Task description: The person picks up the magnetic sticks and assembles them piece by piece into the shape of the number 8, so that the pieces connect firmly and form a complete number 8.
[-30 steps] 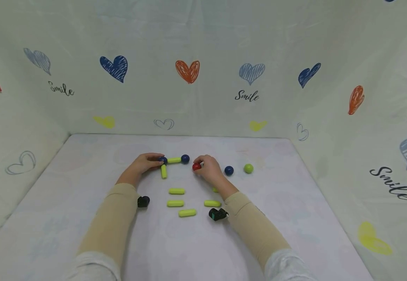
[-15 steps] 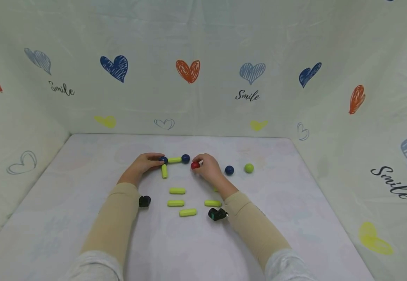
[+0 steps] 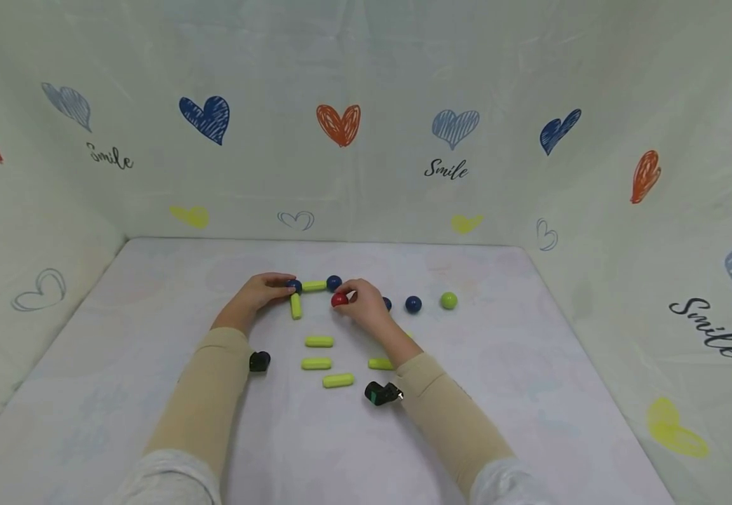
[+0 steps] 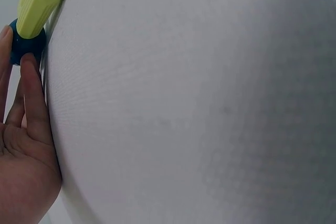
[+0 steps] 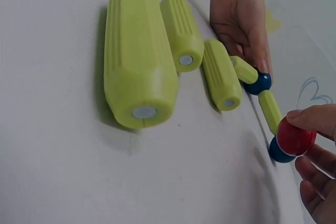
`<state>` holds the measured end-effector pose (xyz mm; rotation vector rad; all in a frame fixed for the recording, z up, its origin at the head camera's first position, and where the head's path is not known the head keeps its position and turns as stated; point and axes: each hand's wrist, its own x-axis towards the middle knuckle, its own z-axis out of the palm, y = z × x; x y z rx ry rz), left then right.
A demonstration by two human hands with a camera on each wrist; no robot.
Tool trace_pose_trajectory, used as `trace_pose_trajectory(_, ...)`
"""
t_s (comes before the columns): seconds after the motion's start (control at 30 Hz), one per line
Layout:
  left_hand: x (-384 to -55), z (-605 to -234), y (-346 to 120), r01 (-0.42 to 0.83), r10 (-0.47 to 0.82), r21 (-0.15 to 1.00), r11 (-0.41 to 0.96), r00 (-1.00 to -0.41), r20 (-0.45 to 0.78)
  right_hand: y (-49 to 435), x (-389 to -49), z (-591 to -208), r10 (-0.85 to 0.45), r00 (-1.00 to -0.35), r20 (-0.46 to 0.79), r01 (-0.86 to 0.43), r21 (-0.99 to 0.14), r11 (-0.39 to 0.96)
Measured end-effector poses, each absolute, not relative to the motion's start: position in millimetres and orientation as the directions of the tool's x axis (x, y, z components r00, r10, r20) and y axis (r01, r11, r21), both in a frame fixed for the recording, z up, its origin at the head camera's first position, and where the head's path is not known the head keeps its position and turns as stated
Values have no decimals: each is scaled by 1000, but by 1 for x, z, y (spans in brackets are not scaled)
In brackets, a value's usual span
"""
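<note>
Fingers of the right hand pinch a red ball to the right of the dark blue corner ball, which the left hand pinches from its left side. From the corner ball, a yellow-green stick runs right to a blue end ball, and a near stick points toward the person. Closer to the person than the corner ball, three loose sticks lie on the tabletop. Well to its right sit a loose blue ball and a green ball, the right hand standing between. That hand partly hides another blue ball; the right sleeve cuts off one stick, and only a sliver of another shows behind the forearm. Whether the red ball touches the end ball is unclear.
</note>
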<state>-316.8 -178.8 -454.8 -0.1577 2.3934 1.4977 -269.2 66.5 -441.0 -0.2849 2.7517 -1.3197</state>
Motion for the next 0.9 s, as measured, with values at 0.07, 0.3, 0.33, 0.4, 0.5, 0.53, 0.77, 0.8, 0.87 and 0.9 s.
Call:
trace_pose_trajectory(0.07,-317,-455,-179,-257,73,860,441,-945,-319,64,-267,-442,-196,-981,1,-120,-794,595)
trace_pose_trajectory(0.3,-319,-457,-179,-257,71,866,429,-946,-316,54,-260,-446,-208,-978,-6,-112,-828,549)
trace_pose_trajectory(0.33,-319,-457,-179,-258,71,866,427,-946,-317,53,-259,-447,-210,-978,-8,-110,-833,542)
trace_pose_trajectory(0.4,-319,-457,-179,-261,68,863,432,-945,-320,51,-257,-448,-213,-977,-11,-106,-840,532)
trace_pose_trajectory(0.5,-320,-457,-179,-262,60,857,443,-946,-320,47,-255,-450,-223,-975,-19,-103,-847,522)
trace_pose_trajectory(0.53,-320,-457,-179,-260,61,857,445,-946,-319,46,-254,-450,-228,-974,-20,-104,-849,518)
trace_pose_trajectory(0.77,-318,-457,-179,-262,64,861,436,-945,-320,41,-250,-450,-240,-970,-34,-93,-862,499)
trace_pose_trajectory(0.8,-317,-457,-179,-262,66,862,435,-945,-320,40,-250,-450,-241,-970,-38,-89,-865,493)
trace_pose_trajectory(0.87,-317,-458,-179,-263,64,861,435,-945,-321,39,-249,-451,-243,-969,-41,-85,-869,487)
trace_pose_trajectory(0.9,-317,-458,-179,-263,63,861,436,-945,-320,38,-249,-451,-245,-969,-42,-85,-872,483)
